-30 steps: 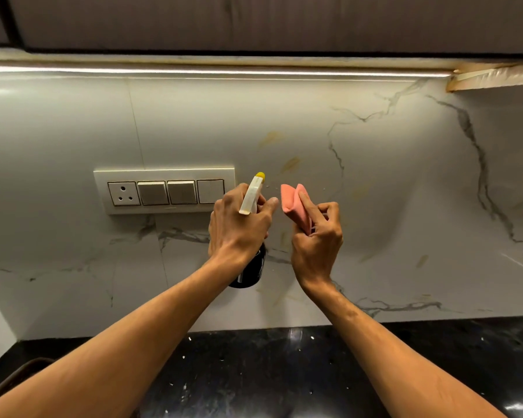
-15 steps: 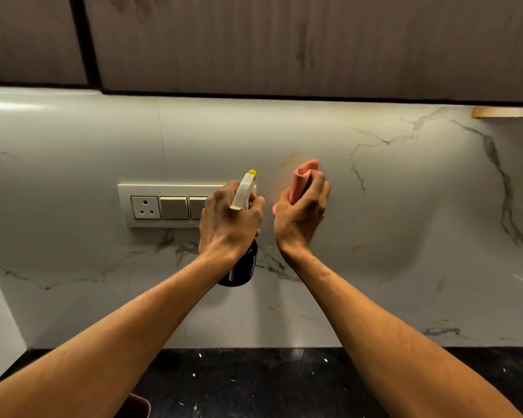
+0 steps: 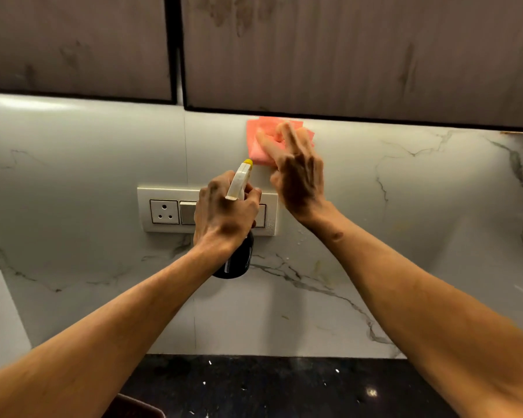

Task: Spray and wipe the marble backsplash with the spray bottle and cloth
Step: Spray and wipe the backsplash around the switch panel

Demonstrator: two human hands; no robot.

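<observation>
The left hand [image 3: 224, 212] grasps the spray bottle [image 3: 238, 260], with the fingers curled round its neck. The bottle stands roughly upright. Its black body hangs below the hand, and its white head with a yellow nozzle tip rises above the knuckles, pointing up and toward the wall. The bottle is held in front of the right end of the switch plate [image 3: 163, 211]; contact with the plate cannot be determined.

The right hand [image 3: 296, 173] is released, not clenched: its fingers [image 3: 290, 137] are extended and lie flat on the pink cloth [image 3: 261, 146], pressing it against the marble backsplash [image 3: 405, 206]. The fingers are blurred. The cloth sits at the top edge of the backsplash, just under the lower edge of the wall cabinets [image 3: 344, 55]. It is above and slightly right of the bottle nozzle, and the two hands are close together but apart.

The backsplash is white with grey veins. Small droplets show on it near the lower right corner of the switch plate, which carries one socket at its left end and rocker switches to the right of it.

The black speckled table [image 3: 284, 387] runs along the near foot of the backsplash. A dark object [image 3: 133, 408] is partly visible at the near left edge; it cannot be identified.
</observation>
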